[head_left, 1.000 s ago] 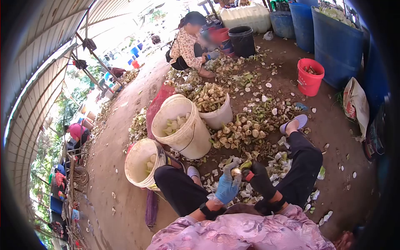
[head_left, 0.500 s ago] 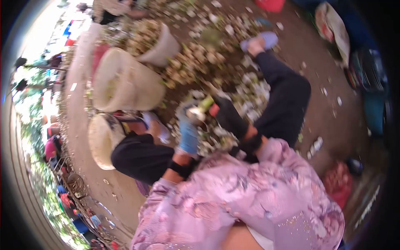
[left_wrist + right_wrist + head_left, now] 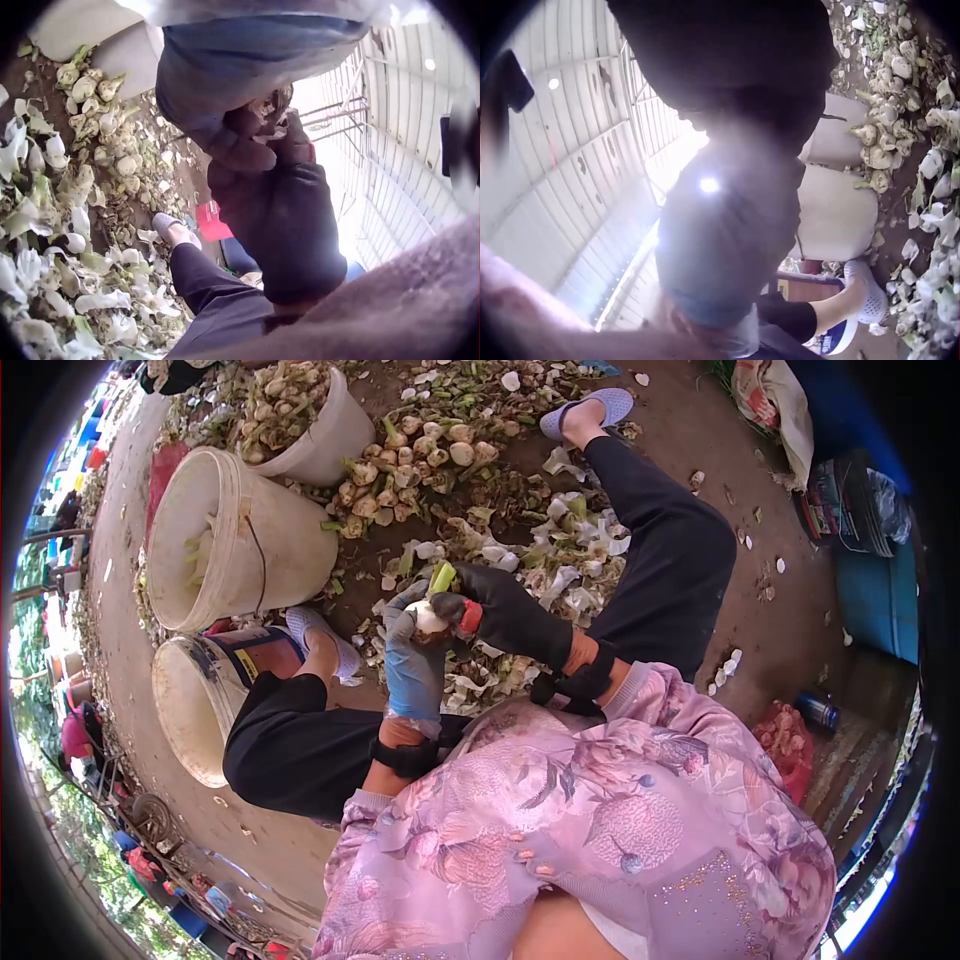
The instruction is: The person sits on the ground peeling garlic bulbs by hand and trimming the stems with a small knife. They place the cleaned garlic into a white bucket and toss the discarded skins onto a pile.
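In the head view my left hand (image 3: pixel 412 665), in a blue glove with greyed fingers, grips a white garlic bulb (image 3: pixel 430 618) from below. A short green stalk (image 3: pixel 441 577) sticks up from the bulb. My right hand (image 3: pixel 515 618), gloved in black with a red band (image 3: pixel 470 616) on one digit, curls in from the right and pinches at the same bulb. Seen from the left wrist, the blue-gloved fingers (image 3: pixel 247 154) overlap the black glove (image 3: pixel 277 217), and brownish skin shows between them. The hands hide most of the bulb in both wrist views.
Untrimmed garlic bulbs (image 3: pixel 400 475) lie heaped ahead, with white peelings (image 3: pixel 560 575) between my legs. Two whitish buckets (image 3: pixel 290 565) (image 3: pixel 185 710) stand at my left, and a tub (image 3: pixel 335 440) of garlic behind them. A red net bag (image 3: pixel 785 745) lies at the right.
The head view has tilted down and swung, so the seated person ahead has mostly left the picture. Both hands stay together at the garlic bulb, the right now closer over it.
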Tool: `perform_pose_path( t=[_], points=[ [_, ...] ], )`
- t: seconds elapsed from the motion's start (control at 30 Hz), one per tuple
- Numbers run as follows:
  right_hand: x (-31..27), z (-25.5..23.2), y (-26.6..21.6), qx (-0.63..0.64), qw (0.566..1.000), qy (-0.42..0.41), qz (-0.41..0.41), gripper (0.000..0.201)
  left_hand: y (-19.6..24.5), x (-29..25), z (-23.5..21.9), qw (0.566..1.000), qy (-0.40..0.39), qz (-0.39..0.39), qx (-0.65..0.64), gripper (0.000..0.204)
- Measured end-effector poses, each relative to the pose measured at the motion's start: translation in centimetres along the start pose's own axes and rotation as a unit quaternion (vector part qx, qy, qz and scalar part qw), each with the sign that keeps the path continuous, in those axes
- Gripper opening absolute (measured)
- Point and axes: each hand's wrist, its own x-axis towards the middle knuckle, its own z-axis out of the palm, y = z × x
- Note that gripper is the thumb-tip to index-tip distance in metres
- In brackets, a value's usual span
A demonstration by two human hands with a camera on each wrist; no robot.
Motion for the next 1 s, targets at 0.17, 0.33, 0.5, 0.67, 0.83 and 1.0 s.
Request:
perform_pose_path(
  t=[0.17,0.33,0.5,0.67,0.83,1.0],
  points=[
    [0.3,-0.3,0.9,-0.181,0.98,-0.029,-0.077,0.022,0.1,0.3,-1.9,0.98,0.023,-0.161,-0.113,0.041],
    [0.6,0.1,1.7,-0.246,0.963,-0.022,-0.106,0.023,0.6,0.5,-2.1,0.965,-0.044,-0.227,-0.126,0.04],
    [1.0,0.1,0.4,-0.199,0.976,-0.08,-0.038,0.02,0.9,0.3,-2.7,0.953,0.019,-0.273,-0.131,0.045],
    [0.3,0.2,2.5,0.109,0.989,-0.011,0.103,0.02,1.9,0.8,-2.8,0.927,-0.118,-0.33,-0.132,0.052],
    [0.2,0.6,2.2,-0.158,0.986,0.03,0.036,0.023,-0.3,0.9,-1.4,0.99,0.073,-0.117,-0.014,0.052],
    [-0.9,0.1,2.5,-0.199,0.974,0.09,-0.057,0.022,0.9,0.3,-1.6,0.988,-0.051,-0.144,-0.002,0.052]
  ],
)
